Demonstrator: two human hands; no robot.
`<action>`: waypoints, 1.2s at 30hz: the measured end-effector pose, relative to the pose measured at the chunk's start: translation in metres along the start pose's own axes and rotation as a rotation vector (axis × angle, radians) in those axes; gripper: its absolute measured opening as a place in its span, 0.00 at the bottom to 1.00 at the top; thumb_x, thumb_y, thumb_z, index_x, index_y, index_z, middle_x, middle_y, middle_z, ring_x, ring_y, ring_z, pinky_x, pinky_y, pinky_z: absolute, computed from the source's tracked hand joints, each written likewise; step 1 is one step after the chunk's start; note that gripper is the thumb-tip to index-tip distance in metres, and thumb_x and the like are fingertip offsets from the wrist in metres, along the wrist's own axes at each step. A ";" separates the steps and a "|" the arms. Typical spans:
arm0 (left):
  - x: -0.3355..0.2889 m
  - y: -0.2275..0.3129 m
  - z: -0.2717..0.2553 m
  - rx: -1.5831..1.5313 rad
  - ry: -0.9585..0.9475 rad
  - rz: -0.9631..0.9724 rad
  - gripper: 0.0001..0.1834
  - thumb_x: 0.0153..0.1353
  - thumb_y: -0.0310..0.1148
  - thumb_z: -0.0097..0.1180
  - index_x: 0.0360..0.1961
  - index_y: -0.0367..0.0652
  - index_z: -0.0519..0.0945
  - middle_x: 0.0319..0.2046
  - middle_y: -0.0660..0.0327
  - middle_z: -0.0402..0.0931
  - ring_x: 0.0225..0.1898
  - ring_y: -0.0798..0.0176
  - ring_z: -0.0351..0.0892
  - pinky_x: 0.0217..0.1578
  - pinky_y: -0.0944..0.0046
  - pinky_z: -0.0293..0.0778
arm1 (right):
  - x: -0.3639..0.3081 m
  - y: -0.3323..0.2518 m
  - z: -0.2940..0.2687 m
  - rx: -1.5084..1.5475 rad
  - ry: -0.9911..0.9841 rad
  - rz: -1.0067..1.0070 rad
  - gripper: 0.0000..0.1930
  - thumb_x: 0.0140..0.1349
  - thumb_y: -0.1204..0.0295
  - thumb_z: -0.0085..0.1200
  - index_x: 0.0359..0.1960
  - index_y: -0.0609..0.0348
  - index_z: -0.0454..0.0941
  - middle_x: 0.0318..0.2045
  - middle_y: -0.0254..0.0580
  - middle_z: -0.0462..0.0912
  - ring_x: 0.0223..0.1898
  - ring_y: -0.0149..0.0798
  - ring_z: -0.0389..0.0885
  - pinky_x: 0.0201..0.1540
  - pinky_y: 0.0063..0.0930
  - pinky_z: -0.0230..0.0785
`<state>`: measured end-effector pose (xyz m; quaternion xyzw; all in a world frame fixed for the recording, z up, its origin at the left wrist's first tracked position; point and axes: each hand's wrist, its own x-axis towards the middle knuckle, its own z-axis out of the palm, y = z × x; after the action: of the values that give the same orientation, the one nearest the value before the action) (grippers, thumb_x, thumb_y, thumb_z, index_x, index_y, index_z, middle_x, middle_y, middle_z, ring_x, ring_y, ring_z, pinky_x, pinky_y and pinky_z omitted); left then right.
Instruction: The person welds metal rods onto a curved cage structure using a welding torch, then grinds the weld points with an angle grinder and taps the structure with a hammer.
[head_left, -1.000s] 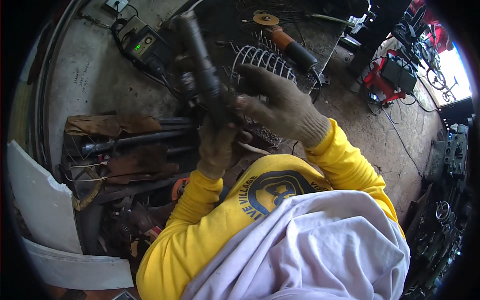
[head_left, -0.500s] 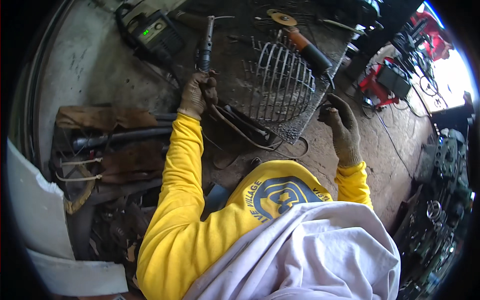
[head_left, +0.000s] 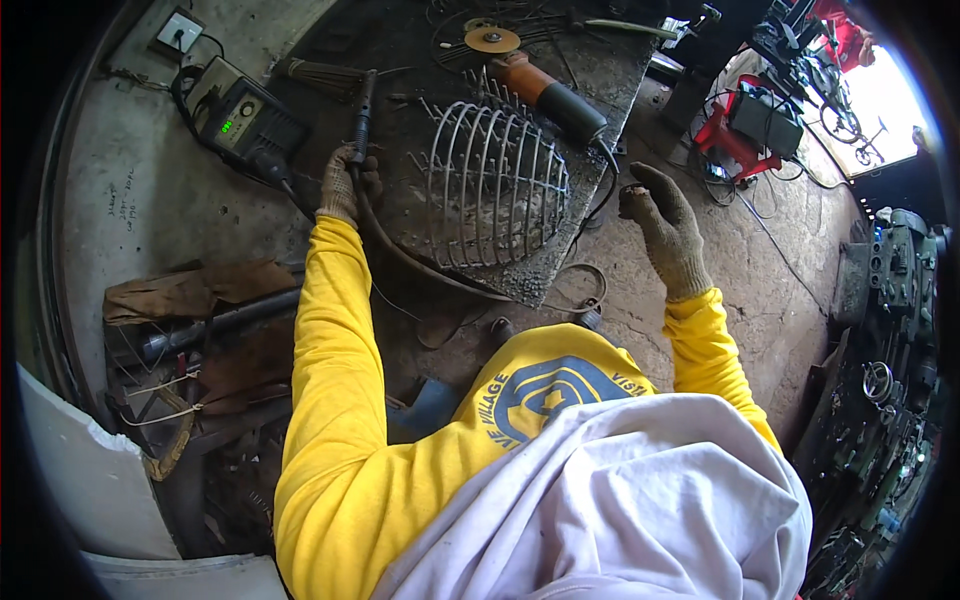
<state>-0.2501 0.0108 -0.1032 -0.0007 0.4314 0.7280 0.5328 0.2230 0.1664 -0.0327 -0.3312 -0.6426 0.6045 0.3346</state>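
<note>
Dk. electrode holder pts. fwd. in L grip.

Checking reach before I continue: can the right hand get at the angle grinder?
Probably yes: the right hand has open space toward the angle grinder, with only the tool's cord near the path.

Your left hand stretched farther forward now with the dark handheld tool, your right hand drawn away from it, out beyond the right edge of the table, the wire cage uncovered.
</note>
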 end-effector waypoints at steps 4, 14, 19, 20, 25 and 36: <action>-0.018 0.002 0.044 0.738 0.352 0.196 0.21 0.62 0.50 0.56 0.44 0.44 0.80 0.28 0.59 0.82 0.22 0.62 0.79 0.22 0.61 0.77 | 0.025 0.008 -0.015 -0.044 0.056 -0.059 0.21 0.71 0.66 0.55 0.61 0.64 0.72 0.47 0.42 0.82 0.47 0.31 0.79 0.53 0.24 0.72; -0.044 -0.002 0.068 1.835 0.739 0.443 0.34 0.61 0.58 0.56 0.56 0.40 0.79 0.52 0.42 0.80 0.56 0.38 0.77 0.55 0.47 0.71 | 0.180 0.008 0.023 -0.927 0.011 -0.040 0.39 0.56 0.41 0.60 0.62 0.57 0.74 0.57 0.59 0.79 0.57 0.53 0.80 0.60 0.41 0.71; -0.078 -0.014 0.056 1.720 0.694 0.623 0.31 0.63 0.56 0.57 0.54 0.40 0.79 0.49 0.43 0.81 0.53 0.40 0.80 0.53 0.48 0.73 | 0.206 -0.002 0.046 -1.028 -0.457 0.064 0.37 0.55 0.42 0.59 0.61 0.55 0.77 0.48 0.57 0.85 0.51 0.53 0.84 0.55 0.39 0.74; -0.087 -0.016 0.049 1.672 0.672 0.747 0.29 0.64 0.55 0.57 0.53 0.40 0.79 0.47 0.45 0.82 0.51 0.42 0.81 0.51 0.50 0.74 | 0.216 0.003 0.053 -1.028 -0.471 0.062 0.37 0.55 0.42 0.59 0.61 0.55 0.77 0.48 0.57 0.85 0.51 0.53 0.84 0.55 0.39 0.74; -0.153 -0.057 0.116 1.375 0.392 0.938 0.18 0.67 0.41 0.60 0.51 0.40 0.78 0.41 0.53 0.83 0.44 0.56 0.84 0.47 0.60 0.77 | 0.230 0.021 0.054 -1.081 -0.475 0.028 0.30 0.50 0.47 0.67 0.45 0.61 0.83 0.35 0.47 0.87 0.36 0.43 0.86 0.41 0.36 0.77; -0.184 -0.094 0.166 1.378 0.230 1.223 0.23 0.67 0.37 0.62 0.57 0.36 0.73 0.45 0.56 0.80 0.41 0.67 0.82 0.45 0.66 0.79 | 0.109 -0.017 -0.018 -0.592 -0.056 0.131 0.28 0.49 0.59 0.71 0.49 0.62 0.78 0.30 0.39 0.82 0.26 0.32 0.81 0.29 0.29 0.75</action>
<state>-0.0210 -0.0218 0.0268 0.4713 0.7444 0.4607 -0.1069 0.1769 0.2656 -0.0115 -0.4381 -0.7772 0.4201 0.1658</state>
